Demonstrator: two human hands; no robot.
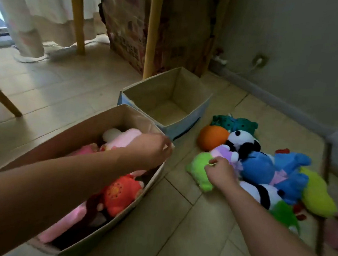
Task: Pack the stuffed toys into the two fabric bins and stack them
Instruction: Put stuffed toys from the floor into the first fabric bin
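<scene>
The near fabric bin (pixel 64 138) on the floor holds several stuffed toys, among them a pink toy (pixel 121 138) and an orange-red toy (pixel 121 195). My left hand (pixel 155 149) hovers over its far right corner with fingers loosely curled, holding nothing I can see. Behind it stands an empty fabric bin (pixel 187 119). To the right lies a pile of toys: an orange ball toy (pixel 210 137), a panda (pixel 242 142), a blue toy (pixel 273 169), and a light green toy (pixel 200 170). My right hand (pixel 220 171) pinches the light green toy.
Yellow table legs (pixel 152 29) and a cardboard box (pixel 173 35) stand behind the bins. A curtain (pixel 30 11) hangs at the back left. The grey wall (pixel 295 47) runs along the right, with a dark metal leg (pixel 321 204) beside the toy pile.
</scene>
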